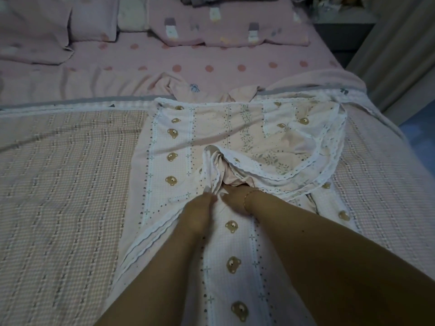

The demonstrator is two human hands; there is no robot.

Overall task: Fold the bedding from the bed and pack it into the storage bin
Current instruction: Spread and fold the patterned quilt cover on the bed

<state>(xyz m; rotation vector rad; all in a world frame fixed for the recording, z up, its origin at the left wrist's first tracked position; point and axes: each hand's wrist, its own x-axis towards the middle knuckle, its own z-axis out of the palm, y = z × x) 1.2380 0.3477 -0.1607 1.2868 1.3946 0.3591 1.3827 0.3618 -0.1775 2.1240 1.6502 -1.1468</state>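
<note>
Both forearms reach out over the bear-print cover [237, 234], which lies down the middle of the checked blanket [58, 184]. Left hand [200, 208] pinches a bunched fold of it; right hand [235, 196], a bracelet [247, 198] at its wrist, grips the same bunch underneath. Beyond, lace-edged folds [306, 161] pile up, then the dotted sheet [211, 64] and pillows [223, 24].

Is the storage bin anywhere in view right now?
No: the head view shows only the bed, the bear-print sheet gripped by the left hand and right hand, and pillows.
</note>
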